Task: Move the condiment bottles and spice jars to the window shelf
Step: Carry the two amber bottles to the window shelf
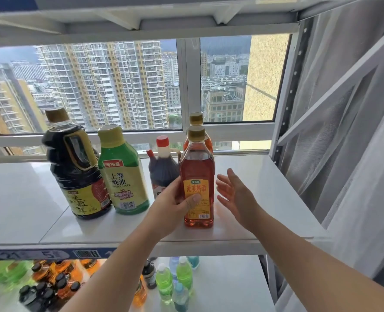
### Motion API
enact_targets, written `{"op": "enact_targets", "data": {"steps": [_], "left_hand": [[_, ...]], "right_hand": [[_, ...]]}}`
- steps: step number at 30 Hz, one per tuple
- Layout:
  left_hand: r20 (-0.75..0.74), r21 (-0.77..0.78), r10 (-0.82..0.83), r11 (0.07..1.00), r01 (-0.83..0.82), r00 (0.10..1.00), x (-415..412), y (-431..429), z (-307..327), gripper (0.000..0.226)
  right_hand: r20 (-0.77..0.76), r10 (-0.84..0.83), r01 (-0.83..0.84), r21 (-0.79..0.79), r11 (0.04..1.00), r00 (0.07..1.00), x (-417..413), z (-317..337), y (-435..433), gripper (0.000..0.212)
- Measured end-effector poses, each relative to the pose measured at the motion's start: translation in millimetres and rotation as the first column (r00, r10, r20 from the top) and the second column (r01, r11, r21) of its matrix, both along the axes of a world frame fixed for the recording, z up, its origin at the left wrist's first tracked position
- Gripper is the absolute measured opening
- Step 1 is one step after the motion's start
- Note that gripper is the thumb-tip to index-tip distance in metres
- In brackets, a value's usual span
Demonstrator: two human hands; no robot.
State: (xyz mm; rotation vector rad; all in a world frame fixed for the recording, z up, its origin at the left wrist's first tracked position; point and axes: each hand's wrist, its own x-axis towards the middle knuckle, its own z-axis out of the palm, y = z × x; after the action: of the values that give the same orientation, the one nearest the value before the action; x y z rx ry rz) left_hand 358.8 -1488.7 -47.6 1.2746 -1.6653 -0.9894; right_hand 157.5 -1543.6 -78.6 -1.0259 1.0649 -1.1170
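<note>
The white window shelf (265, 199) runs below the window (119, 86) and carries five upright bottles. Far left stands a big dark soy sauce jug (74, 167), touching a green oyster sauce bottle (121, 176) on its right. Near the front edge stands an amber cooking wine bottle (197, 167), with a second amber bottle (196, 119) right behind it and a dark red-capped bottle (161, 167) behind to the left. The left hand (170, 208) grasps the front amber bottle, thumb (192, 202) on its label. The right hand (236, 194) hovers just beside that bottle, fingers (222, 188) straight and released. Small drink bottles (164, 282) crowd the lower shelf (231, 284)
</note>
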Motion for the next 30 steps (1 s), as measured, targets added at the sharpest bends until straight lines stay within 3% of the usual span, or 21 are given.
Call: {"op": "enact_targets", "data": {"steps": [9,13,15,18,24,30], "left_hand": [[0.070,-0.069,0.183,0.982,-0.178,0.981,4,24,-26,0.049],[0.131,-0.054,0.235,0.972,-0.230,0.963,1,40,-38,0.043],[0.162,-0.030,0.224,0.975,-0.222,0.961,-1,49,-42,0.040],[0.195,-0.025,0.251,0.968,-0.251,0.948,1,63,-51,0.033],[0.286,-0.020,0.260,0.964,-0.266,0.922,6,99,-83,0.017],[0.372,0.170,0.099,0.970,-0.172,0.923,-6,125,-130,0.006]], "right_hand": [[-0.056,-0.071,0.069,-0.033,0.997,0.996,-7,-5,44,0.059],[0.074,-0.182,0.181,0.015,0.983,0.981,-10,-7,65,0.026],[0.015,-0.211,0.211,-0.042,0.977,0.977,-11,-11,76,0.014],[-0.088,-0.278,0.262,-0.164,0.951,0.957,-15,-18,94,0.014],[-0.211,-0.322,0.281,-0.201,0.938,0.923,-29,-42,126,0.010],[-0.373,-0.260,0.258,-0.058,0.965,0.890,-42,-91,184,0.008]]}}
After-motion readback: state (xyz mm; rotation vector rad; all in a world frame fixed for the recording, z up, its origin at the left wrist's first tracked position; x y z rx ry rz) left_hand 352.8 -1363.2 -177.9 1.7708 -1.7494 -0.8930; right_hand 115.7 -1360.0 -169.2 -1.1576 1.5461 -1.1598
